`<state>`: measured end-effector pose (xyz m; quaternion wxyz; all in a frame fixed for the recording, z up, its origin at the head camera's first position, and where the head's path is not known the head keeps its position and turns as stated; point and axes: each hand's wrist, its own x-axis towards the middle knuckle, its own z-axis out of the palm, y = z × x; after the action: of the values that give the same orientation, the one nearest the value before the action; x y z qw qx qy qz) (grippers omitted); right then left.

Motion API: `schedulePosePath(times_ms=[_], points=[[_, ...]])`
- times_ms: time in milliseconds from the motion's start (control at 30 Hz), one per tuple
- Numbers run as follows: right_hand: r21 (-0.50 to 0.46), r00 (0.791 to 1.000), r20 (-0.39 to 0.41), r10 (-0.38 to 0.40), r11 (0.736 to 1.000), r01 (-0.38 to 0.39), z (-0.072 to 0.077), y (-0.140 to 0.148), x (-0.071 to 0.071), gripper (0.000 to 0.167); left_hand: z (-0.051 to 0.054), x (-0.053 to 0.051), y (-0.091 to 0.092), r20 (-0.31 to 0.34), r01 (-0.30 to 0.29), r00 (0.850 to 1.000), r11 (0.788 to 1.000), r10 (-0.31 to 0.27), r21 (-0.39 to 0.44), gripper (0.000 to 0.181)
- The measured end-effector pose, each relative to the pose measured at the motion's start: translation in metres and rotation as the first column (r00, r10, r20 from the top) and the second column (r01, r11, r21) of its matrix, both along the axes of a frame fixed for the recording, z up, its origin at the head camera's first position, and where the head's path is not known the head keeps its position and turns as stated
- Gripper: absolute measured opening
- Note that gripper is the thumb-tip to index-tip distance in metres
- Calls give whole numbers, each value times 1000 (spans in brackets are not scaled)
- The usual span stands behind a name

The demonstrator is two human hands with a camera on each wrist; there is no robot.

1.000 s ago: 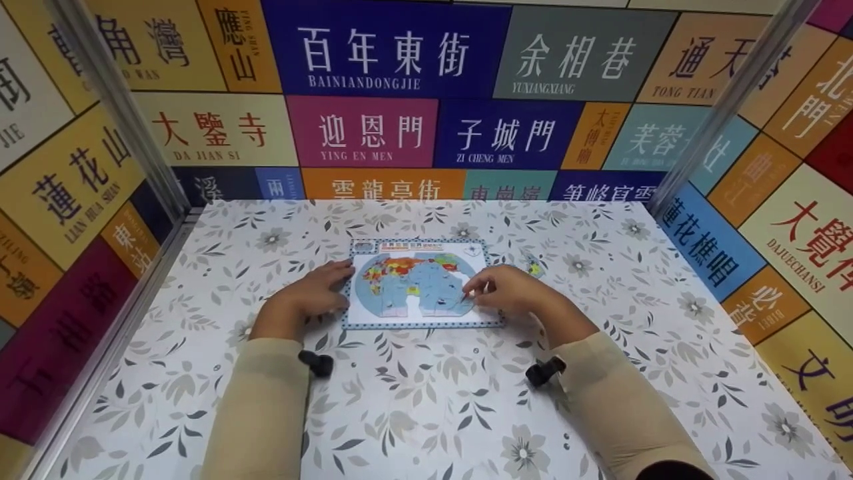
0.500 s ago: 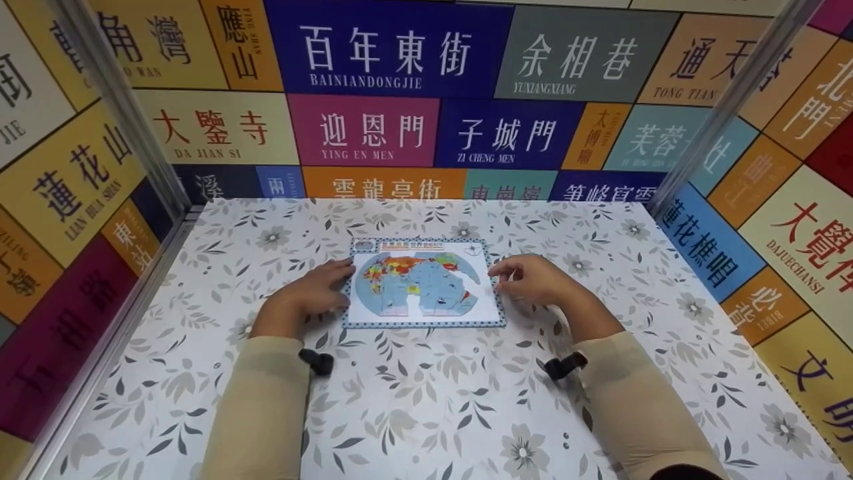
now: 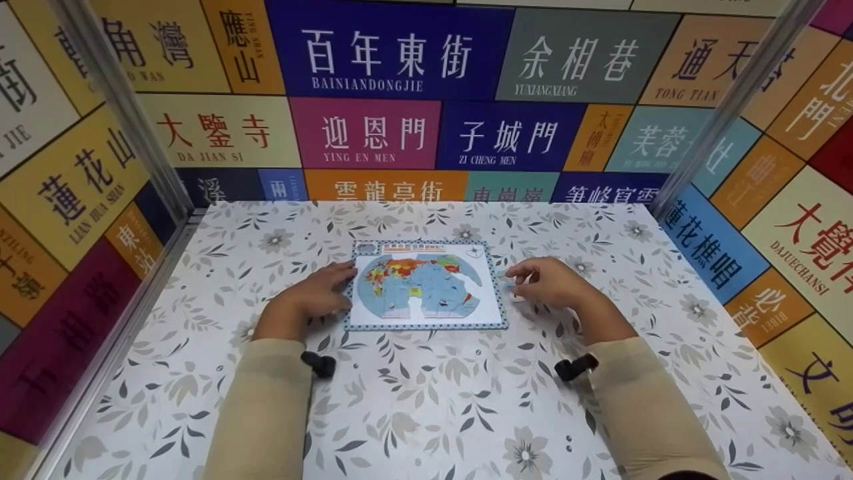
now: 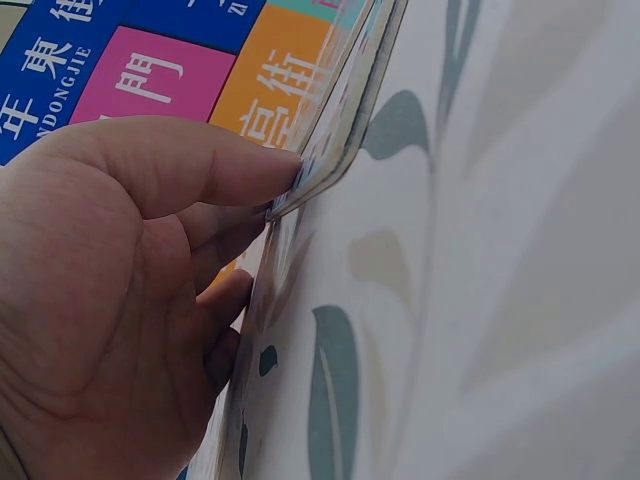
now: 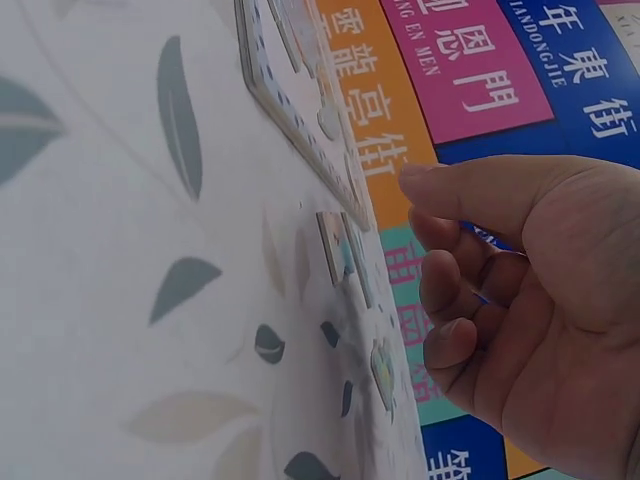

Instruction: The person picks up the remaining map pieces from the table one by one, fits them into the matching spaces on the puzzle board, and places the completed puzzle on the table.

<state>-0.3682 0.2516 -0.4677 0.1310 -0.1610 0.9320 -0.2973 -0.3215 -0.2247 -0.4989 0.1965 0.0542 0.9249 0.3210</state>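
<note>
A world map puzzle board (image 3: 426, 319) with a blue dotted border lies flat on the table. White gaps show at the map's right side and bottom middle. My left hand (image 3: 321, 291) rests against the board's left edge; in the left wrist view the thumb (image 4: 240, 172) touches it near a corner, with the other fingers bent beside the edge. My right hand (image 3: 553, 283) hovers just right of the board, fingers loosely bent and thumb apart. In the right wrist view, loose puzzle pieces lie on the table near its fingertips, among them a pale piece (image 5: 335, 250) and a green-and-yellow piece (image 5: 382, 375).
The table (image 3: 426, 413) has a white leaf-and-flower cover. Printed wall panels (image 3: 373, 133) with Chinese lettering stand behind and on both sides, with metal posts (image 3: 726, 100) at the corners. A black strap (image 3: 576, 367) is on each wrist.
My right hand has left the map's lower right part and moved right, off the board. A small red-and-blue piece now shows there, uncovered. The left hand stays at the board's left edge.
</note>
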Motion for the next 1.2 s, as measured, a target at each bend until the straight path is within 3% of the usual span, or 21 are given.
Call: schedulePosePath(times_ms=[167,567,1200], points=[[-12,1000,-7,18,1000,-18,-4,6,-2,38,0,0,0,7,0,1000,1000,0,-4,85],[19,996,81,-38,999,37,-18,8,-4,56,0,-1,0,10,2,1000,1000,-2,9,85],[32,995,75,-72,997,70,-22,11,-4,51,-2,-2,-2,-11,17,1000,1000,-16,6,80]])
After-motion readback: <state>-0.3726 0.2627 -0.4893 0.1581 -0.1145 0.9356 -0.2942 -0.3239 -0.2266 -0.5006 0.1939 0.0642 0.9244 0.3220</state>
